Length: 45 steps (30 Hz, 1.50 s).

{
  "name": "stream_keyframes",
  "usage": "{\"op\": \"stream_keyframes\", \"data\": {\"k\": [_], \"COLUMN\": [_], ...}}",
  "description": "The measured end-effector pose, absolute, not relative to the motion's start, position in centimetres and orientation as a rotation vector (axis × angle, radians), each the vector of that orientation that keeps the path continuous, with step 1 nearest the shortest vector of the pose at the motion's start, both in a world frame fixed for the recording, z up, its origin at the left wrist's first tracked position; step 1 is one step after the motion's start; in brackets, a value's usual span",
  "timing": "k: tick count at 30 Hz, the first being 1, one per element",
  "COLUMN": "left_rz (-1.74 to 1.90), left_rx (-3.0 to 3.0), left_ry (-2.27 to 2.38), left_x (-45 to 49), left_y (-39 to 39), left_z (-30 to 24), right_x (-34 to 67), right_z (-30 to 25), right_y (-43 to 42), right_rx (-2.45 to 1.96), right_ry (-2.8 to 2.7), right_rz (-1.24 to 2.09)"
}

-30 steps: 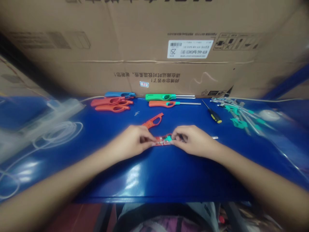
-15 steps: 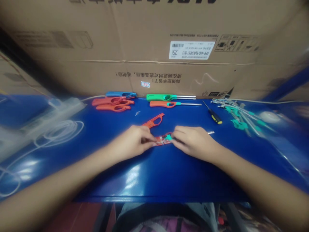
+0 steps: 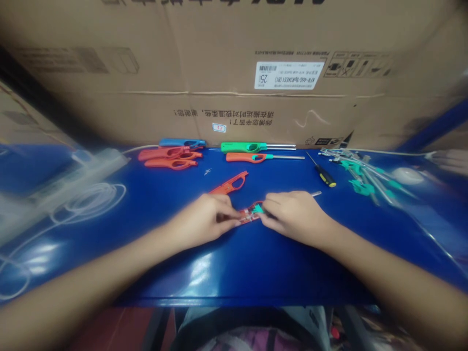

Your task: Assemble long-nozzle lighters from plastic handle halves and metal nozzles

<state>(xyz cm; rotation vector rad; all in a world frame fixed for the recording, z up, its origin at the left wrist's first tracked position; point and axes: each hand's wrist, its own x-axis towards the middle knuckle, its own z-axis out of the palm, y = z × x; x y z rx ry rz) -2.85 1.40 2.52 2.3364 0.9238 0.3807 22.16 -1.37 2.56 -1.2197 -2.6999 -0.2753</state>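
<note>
A red lighter half (image 3: 250, 218) with a green trigger (image 3: 258, 208) is held low over the table between my two hands. My left hand (image 3: 210, 217) pinches its left end with thumb and fingers. At its right end, my right hand (image 3: 292, 210) grips the trigger side, with the metal tube (image 3: 316, 194) poking out beyond the knuckles. The inner parts lie exposed, too small to tell apart. Just behind my left hand lies an orange-red handle shell (image 3: 230, 185) with a loop opening.
Several red handle shells (image 3: 171, 164) and a blue one (image 3: 183, 143) lie back left. Green (image 3: 243, 146) and orange lighters (image 3: 244, 157), a screwdriver (image 3: 325, 176), and tube-and-trigger parts (image 3: 361, 170) are further right. Tiny screws (image 3: 208, 171) lie mid-table. Another person's hand (image 3: 453, 161) shows far right.
My hands hold the same lighter half, shifted very slightly; its metal tube tilts up a little more. Another person's hand has come into view at the far right edge.
</note>
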Motion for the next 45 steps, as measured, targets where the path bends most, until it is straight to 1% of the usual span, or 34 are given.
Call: {"op": "stream_keyframes", "data": {"k": [4, 11, 17, 20, 26, 30, 40, 45], "left_rz": [0.376, 0.4, 0.402, 0.396, 0.391, 0.396, 0.401, 0.386], "left_rx": [2.336, 2.348, 2.342, 2.337, 2.32, 2.315, 2.324, 2.316], "left_ry": [0.921, 0.88, 0.866, 0.883, 0.896, 0.917, 0.891, 0.889], "left_x": [-2.6, -2.5, -2.5, -2.5, -2.4, -2.4, -2.5, -2.5], "left_y": [1.2, 1.0, 1.0, 1.0, 1.1, 1.1, 1.2, 1.2], "left_z": [2.7, 2.4, 2.2, 2.2, 2.5, 2.6, 2.6, 2.6], "right_x": [22.5, 22.5, 22.2, 22.2, 24.0, 25.0, 25.0, 25.0], "right_z": [3.2, 3.8, 3.4, 3.6, 5.2, 5.7, 5.5, 5.4], "right_y": [-1.5, -1.9, -1.8, -1.7, -1.4, -1.1, -0.9, -0.9], "right_rx": [-1.219, -1.195, -1.246, -1.287, -1.336, -1.327, -1.313, -1.322], "right_ry": [-2.796, -2.881, -2.852, -2.834, -2.787, -2.782, -2.792, -2.749], "right_rz": [-0.208, -0.269, -0.243, -0.161, 0.208, 0.312, 0.368, 0.326]}}
